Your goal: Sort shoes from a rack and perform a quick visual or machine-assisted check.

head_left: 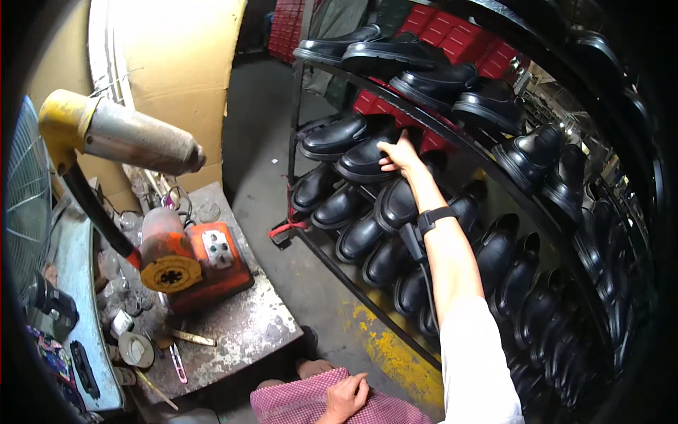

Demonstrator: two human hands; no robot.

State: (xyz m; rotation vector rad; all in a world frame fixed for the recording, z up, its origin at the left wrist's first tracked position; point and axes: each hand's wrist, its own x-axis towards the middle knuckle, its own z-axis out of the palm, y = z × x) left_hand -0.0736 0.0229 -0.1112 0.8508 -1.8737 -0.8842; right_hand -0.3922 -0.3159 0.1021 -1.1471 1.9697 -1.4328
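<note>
My right arm stretches out to the shoe rack, and my right hand (pixel 400 157) grips a black leather shoe (pixel 366 157) by its heel end. The shoe sits on the middle tier, its toe pointing left, and a similar shoe (pixel 333 137) lies just beyond it. Some of my right fingers are hidden by the hand and the shoe. Down on my lap, my left hand (pixel 346 397) rests with fingers curled on a red checked cloth (pixel 296 396). Nothing shows in it.
The metal rack (pixel 413 102) holds many black shoes on several tiers. To the left, a worn table (pixel 265 321) carries an orange machine (pixel 212 258), a heat-gun-like metal cylinder (pixel 141 134), pink-handled snips (pixel 178 364) and a small cup (pixel 135 350). A fan (pixel 27 184) stands at far left.
</note>
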